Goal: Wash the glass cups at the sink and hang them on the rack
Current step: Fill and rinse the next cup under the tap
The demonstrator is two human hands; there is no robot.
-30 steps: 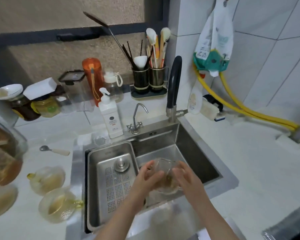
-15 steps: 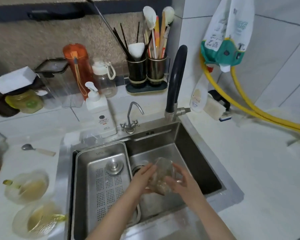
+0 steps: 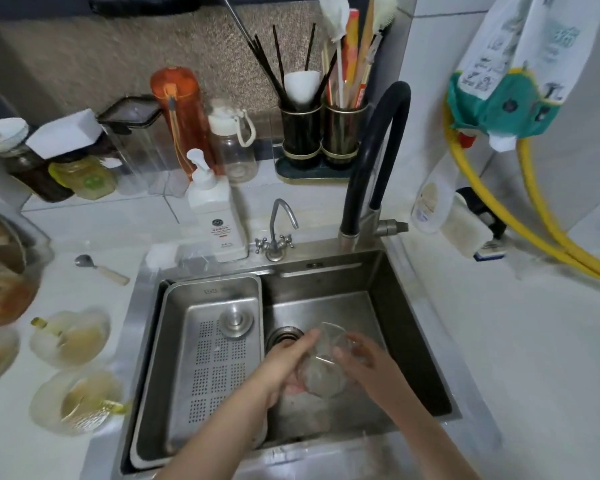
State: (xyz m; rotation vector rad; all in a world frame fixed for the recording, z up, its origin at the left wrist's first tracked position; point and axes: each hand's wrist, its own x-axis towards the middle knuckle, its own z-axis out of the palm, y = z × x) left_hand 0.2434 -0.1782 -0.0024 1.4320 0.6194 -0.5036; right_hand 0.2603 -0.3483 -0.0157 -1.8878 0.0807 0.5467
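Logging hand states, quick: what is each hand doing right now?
Left hand: holds the glass cup from its left side, over the sink.
Right hand: holds the same glass cup from its right side.

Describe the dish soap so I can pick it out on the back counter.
Start at the steel sink and find the small silver tap on its back rim. Just left of it stands the soap bottle: white, squarish, with a pump top, unlike the orange bottle and clear bottle behind.
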